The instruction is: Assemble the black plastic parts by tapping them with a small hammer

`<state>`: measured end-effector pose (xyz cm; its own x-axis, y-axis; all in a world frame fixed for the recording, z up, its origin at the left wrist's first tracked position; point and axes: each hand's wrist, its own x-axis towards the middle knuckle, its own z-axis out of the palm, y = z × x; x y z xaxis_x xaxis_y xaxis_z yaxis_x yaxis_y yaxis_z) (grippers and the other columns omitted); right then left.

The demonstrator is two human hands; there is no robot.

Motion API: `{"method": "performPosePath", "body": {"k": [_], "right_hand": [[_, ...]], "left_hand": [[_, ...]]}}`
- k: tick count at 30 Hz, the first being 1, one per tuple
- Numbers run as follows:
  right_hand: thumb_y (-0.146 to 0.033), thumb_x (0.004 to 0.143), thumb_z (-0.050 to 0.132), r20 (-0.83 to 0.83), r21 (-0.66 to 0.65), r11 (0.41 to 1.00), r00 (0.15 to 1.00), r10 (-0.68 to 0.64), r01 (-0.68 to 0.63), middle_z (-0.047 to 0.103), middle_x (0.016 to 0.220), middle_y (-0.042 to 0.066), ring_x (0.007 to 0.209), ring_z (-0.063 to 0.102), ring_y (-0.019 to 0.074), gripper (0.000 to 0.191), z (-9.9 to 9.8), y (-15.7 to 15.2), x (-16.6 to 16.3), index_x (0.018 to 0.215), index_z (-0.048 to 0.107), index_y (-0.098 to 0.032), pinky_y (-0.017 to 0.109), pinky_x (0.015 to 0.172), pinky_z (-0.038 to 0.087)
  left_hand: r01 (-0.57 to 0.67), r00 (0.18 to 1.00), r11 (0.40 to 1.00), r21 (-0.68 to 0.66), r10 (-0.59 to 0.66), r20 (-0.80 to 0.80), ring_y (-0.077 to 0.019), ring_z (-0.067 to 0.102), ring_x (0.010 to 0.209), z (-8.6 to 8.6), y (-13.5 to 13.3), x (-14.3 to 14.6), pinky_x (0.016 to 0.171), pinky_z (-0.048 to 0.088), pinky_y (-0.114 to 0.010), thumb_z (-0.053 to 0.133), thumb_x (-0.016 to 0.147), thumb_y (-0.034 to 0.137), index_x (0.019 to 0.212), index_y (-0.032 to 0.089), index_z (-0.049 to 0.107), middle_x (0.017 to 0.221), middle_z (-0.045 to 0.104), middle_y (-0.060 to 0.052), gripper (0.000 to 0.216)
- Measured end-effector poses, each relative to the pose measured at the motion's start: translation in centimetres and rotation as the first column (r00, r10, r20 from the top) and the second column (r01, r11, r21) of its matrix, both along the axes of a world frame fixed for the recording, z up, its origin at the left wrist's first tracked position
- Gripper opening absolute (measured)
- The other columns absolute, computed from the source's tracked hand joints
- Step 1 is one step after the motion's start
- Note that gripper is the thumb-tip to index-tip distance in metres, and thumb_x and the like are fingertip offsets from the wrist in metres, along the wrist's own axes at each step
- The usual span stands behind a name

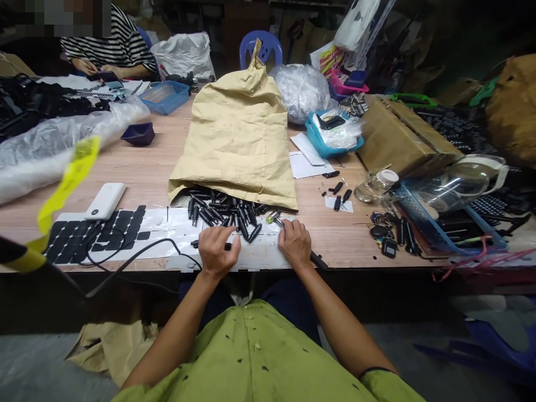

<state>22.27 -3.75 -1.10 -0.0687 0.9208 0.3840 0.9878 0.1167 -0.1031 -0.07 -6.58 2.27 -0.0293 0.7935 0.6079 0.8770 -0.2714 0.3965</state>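
So the hands are apart, both busy at the near edge of the table (159, 148). Left hand (218, 250) is curled over a slim black tube (195, 244) lying pretty much side to side, ends poking out both ways. Can't really tell how tight that hold is, the fingers hide most of it. Right hand (295, 243) is wrapped around a small hammer-like tool (274, 217): head out front, angled over toward the left, dark handle end sticking out behind, toward the body and a bit right. So the tool runs on a slant and the tube crosswise, with a gap between them. The pile of black tubes (226, 209) sits just ahead, spilling from under the tan sack (238, 134), and I'd call the left hand nearer to most of it.
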Motion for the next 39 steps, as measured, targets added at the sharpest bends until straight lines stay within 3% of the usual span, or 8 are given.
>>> {"method": "performPosePath", "body": {"k": [4, 9, 13, 17, 22, 26, 30, 39], "right_hand": [[-0.017, 0.092, 0.047, -0.004, -0.017, 1.0, 1.0, -0.001, 0.001, 0.055, 0.091, 0.008, 0.086, 0.045, 0.0238, 0.024, 0.1, 0.0, 0.0, 0.109, 0.064, -0.019, 0.033, 0.072, 0.032], [-0.018, 0.092, 0.048, 0.005, -0.037, 0.999, 1.0, -0.011, 0.011, 0.055, 0.092, 0.008, 0.088, 0.045, 0.024, 0.024, 0.3, 0.1, 0.0, 0.109, 0.064, -0.019, 0.033, 0.072, 0.031], [-0.018, 0.092, 0.048, -0.005, -0.05, 0.999, 1.0, -0.017, 0.017, 0.055, 0.094, 0.009, 0.089, 0.045, 0.0243, 0.025, 0.3, 0.3, -0.1, 0.111, 0.064, -0.02, 0.033, 0.073, 0.031], [-0.019, 0.092, 0.048, -0.01, -0.055, 0.998, 1.0, -0.02, 0.02, 0.056, 0.094, 0.009, 0.089, 0.045, 0.0241, 0.023, 0.3, 0.5, -0.1, 0.108, 0.064, -0.02, 0.033, 0.073, 0.031], [-0.018, 0.092, 0.048, -0.02, -0.062, 0.998, 1.0, -0.018, 0.017, 0.056, 0.094, 0.009, 0.09, 0.045, 0.0244, 0.025, 0.2, 0.7, -0.2, 0.112, 0.063, -0.019, 0.033, 0.073, 0.032], [-0.018, 0.092, 0.048, -0.018, -0.072, 0.997, 1.0, -0.016, 0.015, 0.056, 0.095, 0.01, 0.091, 0.046, 0.0247, 0.026, 0.2, 0.9, -0.2, 0.113, 0.064, -0.019, 0.033, 0.073, 0.032], [-0.019, 0.092, 0.049, -0.021, -0.063, 0.998, 1.0, -0.018, 0.016, 0.057, 0.095, 0.009, 0.091, 0.046, 0.0246, 0.025, 0.1, 1.1, -0.3, 0.112, 0.064, -0.02, 0.033, 0.073, 0.032], [-0.02, 0.091, 0.049, -0.057, -0.069, 0.997, 0.997, -0.048, 0.044, 0.058, 0.095, 0.01, 0.09, 0.047, 0.0247, 0.024, 0.3, 1.3, -0.5, 0.106, 0.067, -0.019, 0.033, 0.072, 0.031]], "left_hand": [[-0.128, 0.989, 0.959, -0.253, 0.106, -0.099, -0.0448, 0.044, 0.134, -2.2, -4.6, 0.0, 0.109, 0.031, -0.066, 0.061, 0.086, 0.041, 0.131, 0.021, 0.066, 0.138, 0.057, -0.02, 0.05], [-0.067, 0.997, 0.92, -0.386, 0.044, -0.067, -0.0435, 0.035, 0.145, -3.4, -2.8, -0.7, 0.113, 0.032, -0.065, 0.05, 0.094, 0.038, 0.133, 0.018, 0.061, 0.144, 0.053, -0.021, 0.045], [-0.025, 1.0, 0.929, -0.37, 0.022, -0.012, -0.0378, 0.04, 0.144, -3.5, -0.3, -1.3, 0.116, 0.033, -0.059, 0.047, 0.096, 0.036, 0.124, 0.017, 0.061, 0.14, 0.056, -0.021, 0.036], [-0.096, 0.994, 0.971, -0.219, 0.103, 0.02, -0.0388, 0.039, 0.142, -3.4, -0.6, -1.3, 0.112, 0.036, -0.056, 0.054, 0.093, 0.038, 0.109, 0.016, 0.06, 0.146, 0.046, -0.025, 0.028], [-0.079, 0.997, 0.995, -0.063, 0.077, -0.029, -0.0329, 0.057, 0.109, -2.8, -1.5, 0.1, 0.098, 0.043, -0.049, 0.06, 0.09, 0.036, 0.095, 0.02, 0.065, 0.111, 0.061, -0.015, 0.018], [0.044, 0.99, 0.988, -0.149, -0.063, -0.123, -0.0295, 0.056, 0.093, -2.5, 0.3, 2.9, 0.084, 0.044, -0.042, 0.067, 0.086, 0.039, 0.099, 0.021, 0.071, 0.099, 0.061, -0.012, 0.023], [0.038, 0.987, 0.969, -0.243, -0.074, -0.14, -0.03, 0.054, 0.093, -2.5, 2.1, 4.6, 0.08, 0.043, -0.042, 0.068, 0.086, 0.034, 0.096, 0.02, 0.073, 0.102, 0.062, -0.013, 0.017], [0.162, 0.983, 0.976, -0.147, -0.173, -0.065, -0.0272, 0.058, 0.093, -4.0, -0.5, 1.5, 0.087, 0.042, -0.041, 0.055, 0.095, 0.027, 0.102, 0.021, 0.071, 0.098, 0.069, -0.011, 0.018]]}}
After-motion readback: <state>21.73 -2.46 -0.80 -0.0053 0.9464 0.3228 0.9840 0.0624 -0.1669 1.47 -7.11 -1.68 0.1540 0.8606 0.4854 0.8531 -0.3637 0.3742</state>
